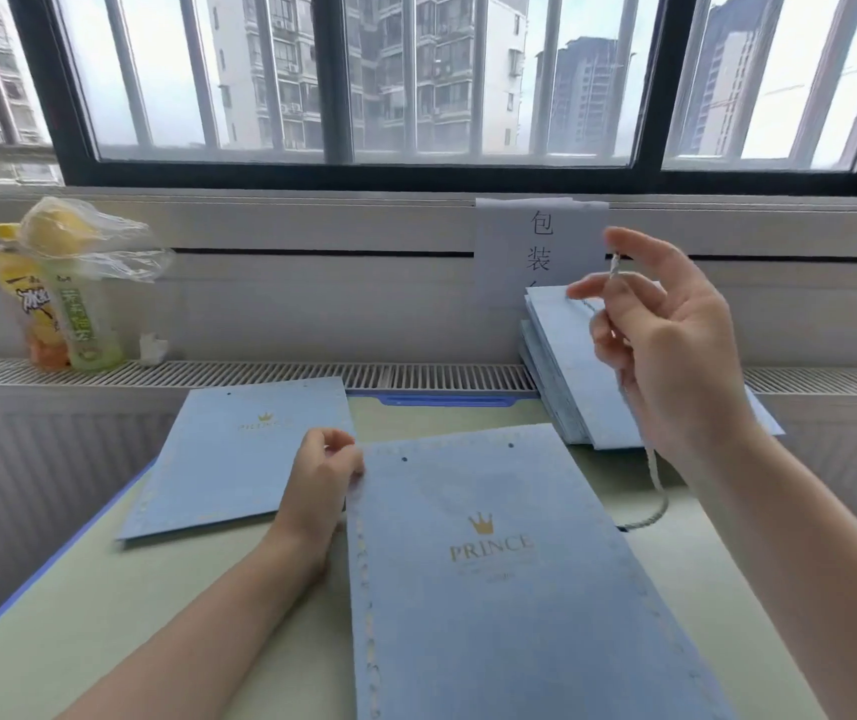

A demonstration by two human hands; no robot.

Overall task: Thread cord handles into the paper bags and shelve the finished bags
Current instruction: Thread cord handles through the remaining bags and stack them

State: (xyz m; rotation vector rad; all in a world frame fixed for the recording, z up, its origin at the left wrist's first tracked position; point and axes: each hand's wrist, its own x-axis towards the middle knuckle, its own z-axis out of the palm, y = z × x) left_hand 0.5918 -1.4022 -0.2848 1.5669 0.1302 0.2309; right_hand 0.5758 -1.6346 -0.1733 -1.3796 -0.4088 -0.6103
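While our left hand [320, 472] pins the flat blue paper bag [509, 574] on the bench [120, 610], our right hand [676, 350] pinches the grey cord [614, 267] tip-up. We judge that aims it at 1 punched hole [404, 459].

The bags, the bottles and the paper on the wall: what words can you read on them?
"PRINCE", in gold under a crown: near bag.
Same gold print on the far bag: too faint to read surely.
"包装", then a hidden character: white paper sign.
Labels on the yellow bottle and green bottle: too blurred.
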